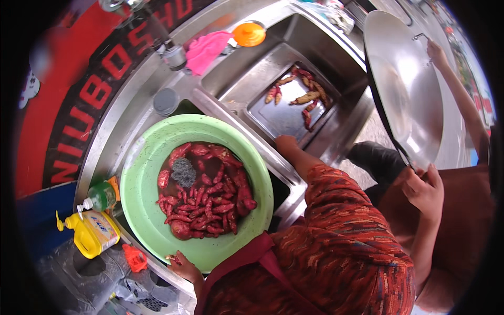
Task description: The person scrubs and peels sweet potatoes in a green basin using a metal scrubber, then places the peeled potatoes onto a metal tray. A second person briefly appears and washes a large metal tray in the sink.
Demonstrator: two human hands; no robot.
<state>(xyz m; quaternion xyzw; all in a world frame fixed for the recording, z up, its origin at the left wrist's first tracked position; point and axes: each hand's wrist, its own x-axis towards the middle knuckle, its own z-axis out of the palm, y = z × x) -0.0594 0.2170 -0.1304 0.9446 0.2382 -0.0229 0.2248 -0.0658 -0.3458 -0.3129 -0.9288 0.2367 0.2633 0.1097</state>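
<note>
My left hand (186,268) is at the near rim of a large light-green plastic basin (136,189), with a small reddish piece, seemingly a root tuber (173,259), in its fingers. Red-skinned tubers (208,204), which look like sweet potatoes, lie in murky water inside the basin. On top of them rests a grey steel-wool scourer (183,172). My right hand (286,144) reaches into the sink compartment, at the near edge of a rectangular metal tray (271,114). Several tan and red tubers (307,97) lie in that tray. Whether my right fingers grip its rim is hidden.
At right a co-worker's hands (425,189) hold a large metal wok (405,90) close to the stainless sink (346,126). A faucet (173,55), pink cloth (206,51) and orange lid (249,34) line the back. Yellow (92,234) and green bottles (103,195) stand left.
</note>
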